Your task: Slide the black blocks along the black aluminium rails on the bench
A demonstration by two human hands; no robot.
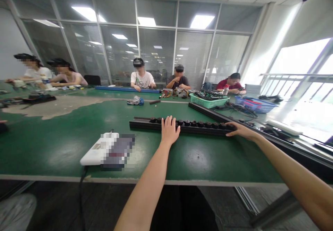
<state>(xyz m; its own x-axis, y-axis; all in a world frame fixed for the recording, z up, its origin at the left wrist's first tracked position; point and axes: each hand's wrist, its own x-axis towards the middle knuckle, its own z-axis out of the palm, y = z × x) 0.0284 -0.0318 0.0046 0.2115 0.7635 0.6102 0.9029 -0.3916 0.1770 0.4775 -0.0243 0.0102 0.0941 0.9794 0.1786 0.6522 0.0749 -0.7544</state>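
Bar: a black slotted bar [145,124] carrying black fittings [200,123] is being left lying across the green desk [52,147], nearer its right edge.
Handling: it is being judged stiff and rather heavy, best taken at both ends.
Left hand [169,132]: its fingers [168,122] are being spread over the bar, with no grip being taken.
Right hand [241,130]: its fingers [230,124] are being laid open on the bar's right end.
Writing: none is being shown legibly; a white box [97,151] is being partly pixelated.

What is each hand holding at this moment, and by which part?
The left hand lies over the middle of a long black rail, the right hand at its right end; whether they grip it or only rest there cannot be told.
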